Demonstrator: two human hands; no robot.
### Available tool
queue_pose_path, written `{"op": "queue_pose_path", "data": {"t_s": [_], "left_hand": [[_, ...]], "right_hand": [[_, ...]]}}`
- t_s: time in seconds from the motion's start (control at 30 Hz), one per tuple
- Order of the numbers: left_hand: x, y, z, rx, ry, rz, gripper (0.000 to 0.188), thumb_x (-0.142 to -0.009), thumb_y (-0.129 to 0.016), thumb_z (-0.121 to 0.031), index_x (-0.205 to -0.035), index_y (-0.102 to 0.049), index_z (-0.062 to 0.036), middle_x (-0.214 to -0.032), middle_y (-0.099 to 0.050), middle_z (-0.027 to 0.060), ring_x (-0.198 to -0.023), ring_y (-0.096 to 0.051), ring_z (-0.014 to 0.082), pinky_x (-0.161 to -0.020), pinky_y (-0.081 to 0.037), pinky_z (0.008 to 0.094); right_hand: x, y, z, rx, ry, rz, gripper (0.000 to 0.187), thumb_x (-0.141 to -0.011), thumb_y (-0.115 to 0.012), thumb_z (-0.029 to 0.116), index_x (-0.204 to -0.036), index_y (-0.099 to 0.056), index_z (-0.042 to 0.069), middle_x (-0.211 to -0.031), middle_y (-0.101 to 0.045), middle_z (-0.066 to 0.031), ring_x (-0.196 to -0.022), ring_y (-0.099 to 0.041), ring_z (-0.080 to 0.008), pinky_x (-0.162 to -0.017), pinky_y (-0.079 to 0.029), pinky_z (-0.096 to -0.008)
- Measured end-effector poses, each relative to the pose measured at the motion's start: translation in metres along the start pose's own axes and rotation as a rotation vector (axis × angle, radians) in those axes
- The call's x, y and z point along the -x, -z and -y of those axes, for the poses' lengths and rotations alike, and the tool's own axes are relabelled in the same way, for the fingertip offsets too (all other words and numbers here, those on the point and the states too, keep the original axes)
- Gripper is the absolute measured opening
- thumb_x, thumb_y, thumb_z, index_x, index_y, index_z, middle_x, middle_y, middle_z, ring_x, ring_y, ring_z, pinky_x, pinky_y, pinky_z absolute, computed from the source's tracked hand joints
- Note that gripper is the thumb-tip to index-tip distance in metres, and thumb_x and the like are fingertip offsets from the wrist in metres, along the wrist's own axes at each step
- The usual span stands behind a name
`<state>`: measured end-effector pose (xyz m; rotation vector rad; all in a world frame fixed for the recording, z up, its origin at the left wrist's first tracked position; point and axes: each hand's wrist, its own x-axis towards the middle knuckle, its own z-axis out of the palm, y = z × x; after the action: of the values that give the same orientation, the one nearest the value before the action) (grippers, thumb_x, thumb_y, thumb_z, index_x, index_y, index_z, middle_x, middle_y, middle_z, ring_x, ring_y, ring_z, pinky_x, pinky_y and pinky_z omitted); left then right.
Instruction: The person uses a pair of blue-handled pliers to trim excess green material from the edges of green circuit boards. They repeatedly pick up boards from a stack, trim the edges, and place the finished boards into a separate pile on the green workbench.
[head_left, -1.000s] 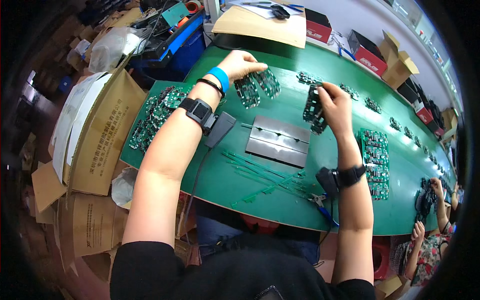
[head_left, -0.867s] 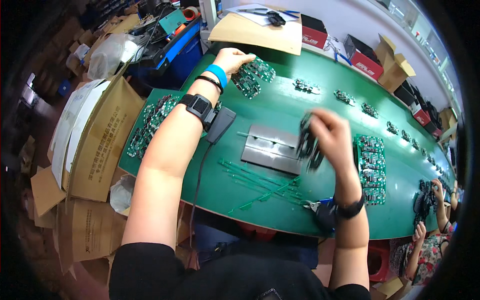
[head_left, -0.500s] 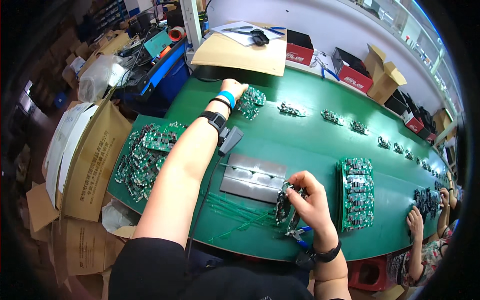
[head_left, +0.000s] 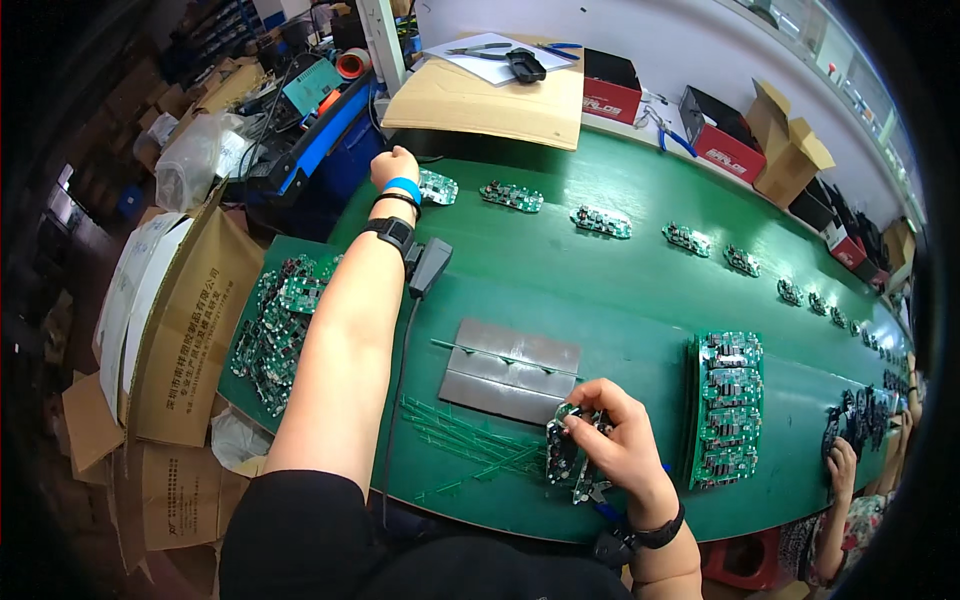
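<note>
My left hand (head_left: 393,170) is closed at the far edge of the green table, its fingers around one end of a green circuit board (head_left: 439,188). Another circuit board (head_left: 512,196) lies flat just right of it. Near the front, my right hand (head_left: 618,440) grips populated circuit boards (head_left: 566,458), tilted between thumb and fingers. Partly hidden beneath that hand are blue-handled cutters (head_left: 606,510). A grey metal block (head_left: 490,388) with a thin green strip (head_left: 500,358) across it sits between my arms. Thin green offcut strips (head_left: 455,436) lie in front of the block.
At left is a heap of circuit boards (head_left: 275,345); a stack of board panels (head_left: 728,410) stands at right. Single boards (head_left: 602,221) form a row along the far side. Cardboard boxes (head_left: 195,350) flank the table's left. Another person's hand (head_left: 842,465) touches dark parts (head_left: 855,420).
My left hand has moved left along the far edge. One circuit board from beside it now lies separately in the row. My right hand still holds its boards, and the view has shifted slightly.
</note>
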<state>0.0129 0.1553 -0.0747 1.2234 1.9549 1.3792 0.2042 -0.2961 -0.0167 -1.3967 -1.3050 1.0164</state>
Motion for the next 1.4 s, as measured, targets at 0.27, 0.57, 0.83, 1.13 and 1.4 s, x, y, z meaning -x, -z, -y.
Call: {"op": "queue_pose_path", "data": {"t_s": [0.27, 0.57, 0.83, 1.13, 1.4], "left_hand": [[-0.001, 0.016, -0.014, -0.428, -0.183, 0.188, 0.039, -0.092, -0.048, -0.040, -0.114, -0.069, -0.0154, -0.130, -0.056, 0.0135, -0.123, -0.049, 0.0362, -0.100, -0.037, 0.0608], [0.163, 0.113, -0.076, -0.410, -0.972, 1.612, 0.044, -0.080, -0.076, -0.042, -0.079, -0.066, 0.0007, -0.070, -0.065, 0.0099, -0.065, -0.058, 0.0169, -0.061, -0.047, 0.0339], [0.235, 0.166, -0.027, -0.681, -1.554, 1.162, 0.015, -0.092, -0.055, -0.026, -0.085, -0.061, -0.0139, -0.079, -0.066, 0.0046, -0.082, -0.065, 0.0245, -0.081, -0.038, 0.0413], [0.271, 0.196, -0.025, -0.235, -1.142, 1.435, 0.042, -0.089, -0.066, -0.037, -0.114, -0.060, -0.0035, -0.094, -0.063, 0.0149, -0.092, -0.062, 0.0292, -0.079, -0.049, 0.0458], [0.345, 0.186, -0.017, 0.504, -0.371, 1.491, 0.088, -0.076, -0.077, -0.014, -0.145, -0.024, -0.0010, -0.127, -0.049, 0.0141, -0.119, -0.047, 0.0195, -0.102, -0.041, 0.0330]], "right_hand": [[-0.004, 0.002, 0.004, 0.048, -0.011, -0.017, 0.015, -0.082, -0.068, 0.005, -0.095, -0.062, 0.000, -0.078, -0.060, -0.0033, -0.075, -0.054, -0.0098, -0.068, -0.045, -0.0249], [-0.004, 0.008, -0.001, -0.117, -0.012, -0.135, 0.014, -0.082, -0.064, -0.001, -0.095, -0.059, -0.001, -0.083, -0.058, 0.0008, -0.076, -0.052, -0.0070, -0.069, -0.043, -0.0220], [0.001, 0.012, 0.006, -0.201, -0.024, -0.132, 0.014, -0.084, -0.062, -0.002, -0.097, -0.059, 0.000, -0.083, -0.058, 0.0023, -0.075, -0.050, -0.0049, -0.067, -0.041, -0.0196], [0.005, 0.011, 0.012, -0.234, 0.017, -0.142, 0.012, -0.087, -0.062, 0.001, -0.099, -0.061, -0.001, -0.086, -0.060, 0.0021, -0.074, -0.049, -0.0036, -0.066, -0.040, -0.0195], [-0.003, -0.011, -0.016, -0.288, 0.095, -0.266, 0.016, -0.091, -0.061, 0.004, -0.106, -0.059, -0.001, -0.094, -0.061, -0.0003, -0.086, -0.055, -0.0068, -0.077, -0.045, -0.0207]]}}
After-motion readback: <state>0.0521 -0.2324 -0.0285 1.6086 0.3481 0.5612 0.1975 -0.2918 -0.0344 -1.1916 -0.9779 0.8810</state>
